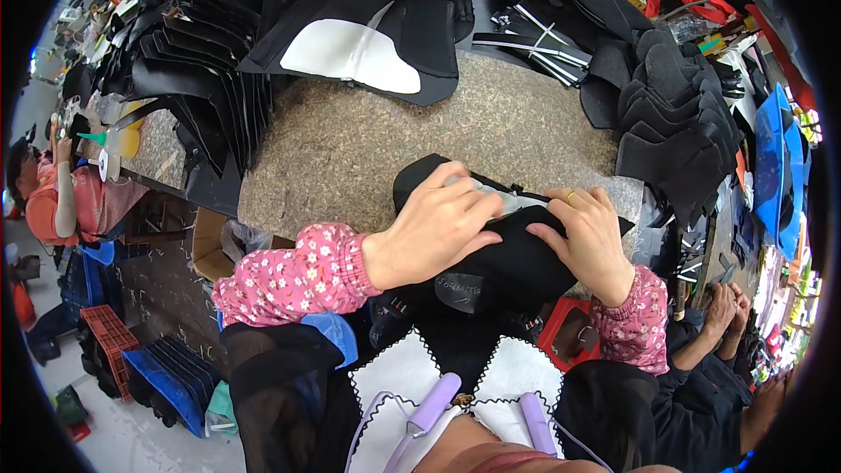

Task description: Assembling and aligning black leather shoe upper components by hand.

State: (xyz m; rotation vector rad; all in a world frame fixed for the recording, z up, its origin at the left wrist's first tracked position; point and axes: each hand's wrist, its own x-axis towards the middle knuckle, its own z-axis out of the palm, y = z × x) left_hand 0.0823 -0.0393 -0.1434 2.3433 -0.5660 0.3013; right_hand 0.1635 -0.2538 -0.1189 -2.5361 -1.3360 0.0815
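Observation:
A black shoe-upper-like piece (517, 264) with a whitish inner layer showing along its upper edge hangs over the near edge of the worktable. My left hand (441, 226) is closed on its left part, fingers bent over the pale edge and thumb below. On the right side my right hand (589, 239), with a ring on one finger, pinches the same edge between thumb and fingers. Part of the pale layer (515, 201) shows between the two hands. The fingertips are partly hidden by the material.
The speckled worktable (377, 140) carries stacked black pieces (206, 79) at left, black pieces with a white patch (350, 52) at the back, and layered dark pieces (674, 114) at right. White-and-black strips (543, 39) lie behind. Another person's hands (727, 311) are at the right.

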